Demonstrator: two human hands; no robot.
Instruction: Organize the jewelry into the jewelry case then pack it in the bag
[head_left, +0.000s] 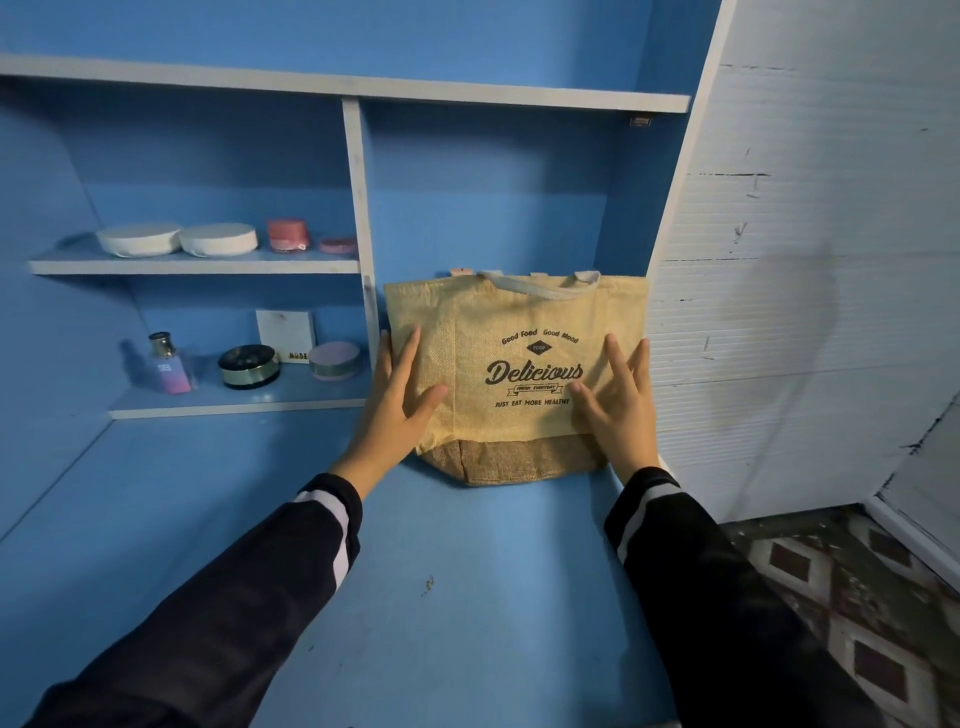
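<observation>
Bag (524, 317): head view, upright at the back of desk (457, 571), long axis left-right, straight ahead of both hands. Left hand (397, 395) and right hand (618, 400) lie flat on its front face, fingers straight, gripping nothing, equally near. Jewelry case not visible.

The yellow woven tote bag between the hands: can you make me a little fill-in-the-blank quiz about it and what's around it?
1. The largest word printed on the yellow woven tote bag is ____.
2. The bag stands on a ____ desk, with the left hand and the right hand flat against its printed face.
3. Of the two small shelves left of the bag, the gold-capped pink-purple bottle stands on the ____ small shelf.

Missing words: Delicious; blue; lower.
</observation>
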